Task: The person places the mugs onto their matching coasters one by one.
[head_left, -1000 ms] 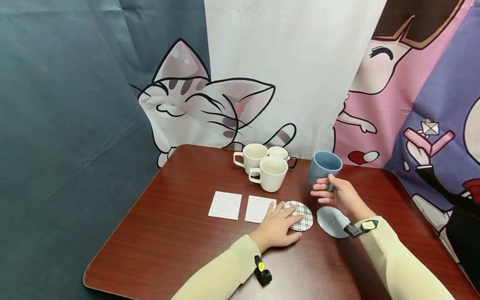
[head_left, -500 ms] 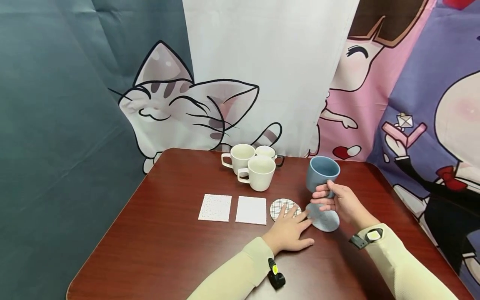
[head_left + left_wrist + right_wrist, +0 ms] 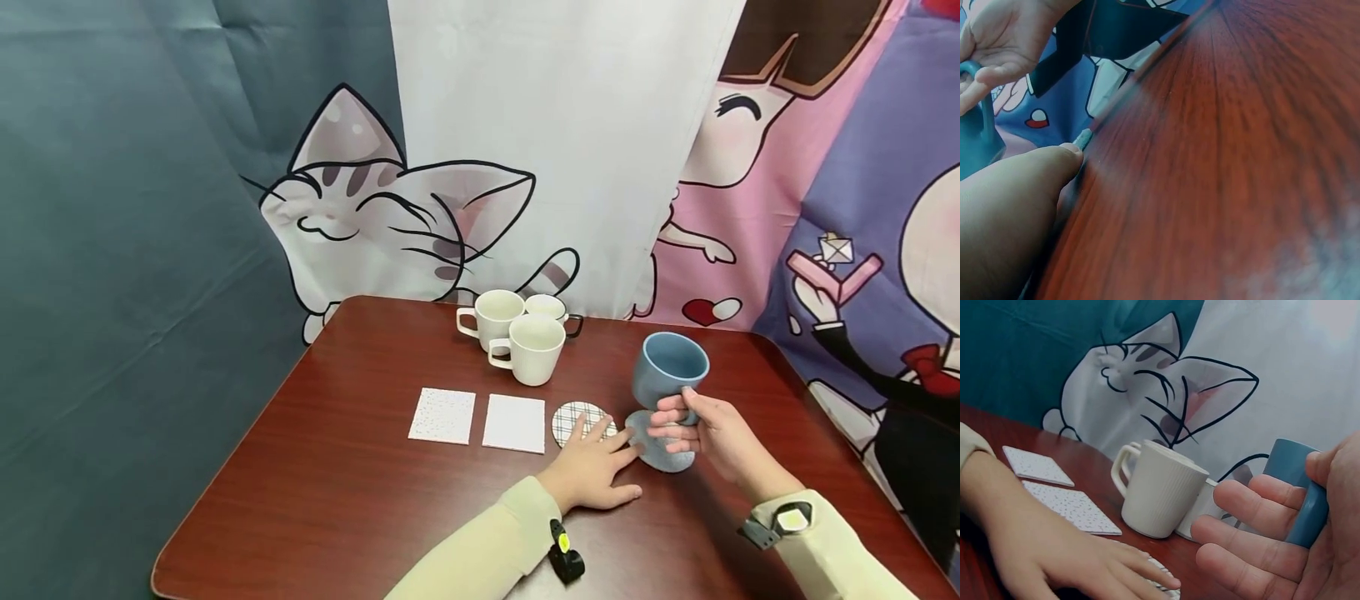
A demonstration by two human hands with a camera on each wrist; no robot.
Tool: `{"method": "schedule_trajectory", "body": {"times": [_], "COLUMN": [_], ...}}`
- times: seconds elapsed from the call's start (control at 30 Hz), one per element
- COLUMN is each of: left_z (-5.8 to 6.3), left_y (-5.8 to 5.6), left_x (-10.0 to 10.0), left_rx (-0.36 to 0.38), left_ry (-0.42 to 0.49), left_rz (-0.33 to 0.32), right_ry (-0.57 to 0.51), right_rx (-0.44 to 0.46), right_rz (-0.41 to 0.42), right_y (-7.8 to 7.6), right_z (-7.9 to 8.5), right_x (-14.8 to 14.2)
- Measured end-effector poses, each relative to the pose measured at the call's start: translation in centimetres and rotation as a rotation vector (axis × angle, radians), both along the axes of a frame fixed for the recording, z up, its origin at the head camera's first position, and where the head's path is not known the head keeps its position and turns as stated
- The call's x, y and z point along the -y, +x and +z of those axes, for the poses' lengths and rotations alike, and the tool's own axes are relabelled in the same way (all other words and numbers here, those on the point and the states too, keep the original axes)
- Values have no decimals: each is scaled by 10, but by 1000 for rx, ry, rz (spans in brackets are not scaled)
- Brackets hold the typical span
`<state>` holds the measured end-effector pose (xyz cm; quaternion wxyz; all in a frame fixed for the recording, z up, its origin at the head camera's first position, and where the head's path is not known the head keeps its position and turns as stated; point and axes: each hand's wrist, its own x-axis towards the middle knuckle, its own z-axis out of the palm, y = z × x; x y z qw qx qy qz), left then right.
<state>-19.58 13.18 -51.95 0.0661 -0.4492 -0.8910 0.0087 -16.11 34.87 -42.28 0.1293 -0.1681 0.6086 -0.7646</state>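
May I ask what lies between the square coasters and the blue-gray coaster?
In the head view, the plaid coaster lies there, partly behind the left hand.

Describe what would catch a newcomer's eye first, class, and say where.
Probably the large smiling cat on the curtain behind the table. Next, perhaps the blue mug in the right hand, near the round grey coaster. Three pale mugs cluster left of that mug, toward the table's far edge.

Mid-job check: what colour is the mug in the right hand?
The mug is blue; head view shows it best.
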Motion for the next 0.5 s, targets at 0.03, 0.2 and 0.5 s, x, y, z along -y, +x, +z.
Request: {"method": "schedule_trajectory", "body": {"times": [0.03,0.2,0.5], "left_z": [0,-2,-2], "left_y": [0,1,0], "left_x": [0,1,3], "left_rx": [1,-8,0], "left_ry": [-3,-9,4], "left_rz": [4,15,4], "right_ry": [2,-3,-70], "right_rx": [-2,0,19], "right_rz": [2,-5,-6], "right_y": [2,9,17], "right_z": [0,-3,-11], "right_x": [0,0,-1]}}
